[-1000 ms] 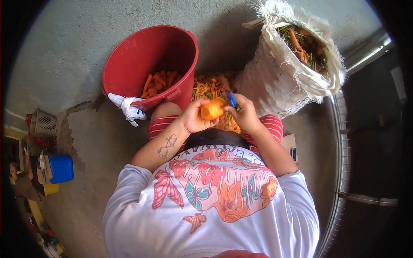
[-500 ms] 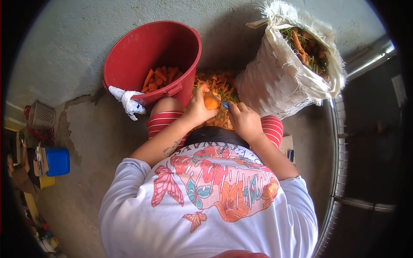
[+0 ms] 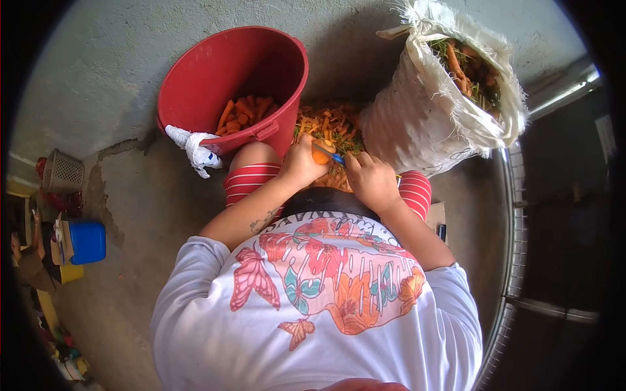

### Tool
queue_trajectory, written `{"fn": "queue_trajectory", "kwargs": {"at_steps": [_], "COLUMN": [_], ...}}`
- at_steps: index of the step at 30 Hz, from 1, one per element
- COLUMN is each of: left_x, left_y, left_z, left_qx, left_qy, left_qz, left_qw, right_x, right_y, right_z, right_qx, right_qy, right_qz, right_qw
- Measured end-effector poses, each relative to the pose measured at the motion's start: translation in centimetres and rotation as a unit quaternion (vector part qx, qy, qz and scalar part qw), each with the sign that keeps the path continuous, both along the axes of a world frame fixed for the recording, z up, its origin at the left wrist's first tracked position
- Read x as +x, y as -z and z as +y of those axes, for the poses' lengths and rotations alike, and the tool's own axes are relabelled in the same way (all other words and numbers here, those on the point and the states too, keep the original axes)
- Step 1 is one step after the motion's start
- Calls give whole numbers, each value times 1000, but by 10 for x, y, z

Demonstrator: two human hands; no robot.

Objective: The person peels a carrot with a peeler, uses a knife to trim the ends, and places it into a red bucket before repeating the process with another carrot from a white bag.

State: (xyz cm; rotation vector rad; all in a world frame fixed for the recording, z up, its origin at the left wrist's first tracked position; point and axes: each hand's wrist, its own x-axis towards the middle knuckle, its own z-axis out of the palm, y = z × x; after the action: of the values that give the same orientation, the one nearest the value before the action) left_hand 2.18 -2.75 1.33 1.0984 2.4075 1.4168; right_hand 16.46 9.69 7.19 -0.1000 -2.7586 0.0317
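Observation:
My left hand (image 3: pixel 303 164) is closed around an orange carrot (image 3: pixel 320 154) held above the pile between my knees. My right hand (image 3: pixel 370 179) grips a small knife with a blue handle (image 3: pixel 338 158), its blade lying against the carrot. The fingers hide part of the carrot and most of the handle. Below and beyond both hands, orange peelings and green scraps (image 3: pixel 336 125) cover the floor. To the left stands a red bucket (image 3: pixel 189 85) with several peeled carrots (image 3: pixel 244 114) inside.
A white woven sack (image 3: pixel 407 111) of unpeeled carrots (image 3: pixel 460 68) leans at the right by the wall. A white cloth (image 3: pixel 195 150) hangs on the bucket's rim. At far left are a blue container (image 3: pixel 88 242) and a perforated basket (image 3: pixel 64 174). A dark door stands far right.
The blade has shifted across the carrot, and my left hand has turned slightly around it. My right hand has moved a little closer to the carrot. The view has tilted slightly.

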Motion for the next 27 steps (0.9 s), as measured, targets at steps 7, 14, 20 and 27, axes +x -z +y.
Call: {"fn": "queue_trajectory", "kwargs": {"at_steps": [7, 14, 20, 27], "left_x": [2, 7, 6, 4], "left_y": [-4, -5, 3, 9], "left_z": [1, -1, -1, -1], "left_qx": [21, 13, 8, 77], "left_qy": [11, -36, -41, -14], "left_qz": [54, 37, 121, 93], "left_qw": [998, 999, 992, 993], "right_x": [-1, -1, -5, 1], "right_y": [1, 0, -4, -6], "right_z": [-2, -3, -13, 1], "right_qx": [22, 7, -29, -45], "right_qy": [12, 37, 80, 49], "right_qz": [-9, -28, -79, -65], "right_qw": [1000, 999, 993, 996]}}
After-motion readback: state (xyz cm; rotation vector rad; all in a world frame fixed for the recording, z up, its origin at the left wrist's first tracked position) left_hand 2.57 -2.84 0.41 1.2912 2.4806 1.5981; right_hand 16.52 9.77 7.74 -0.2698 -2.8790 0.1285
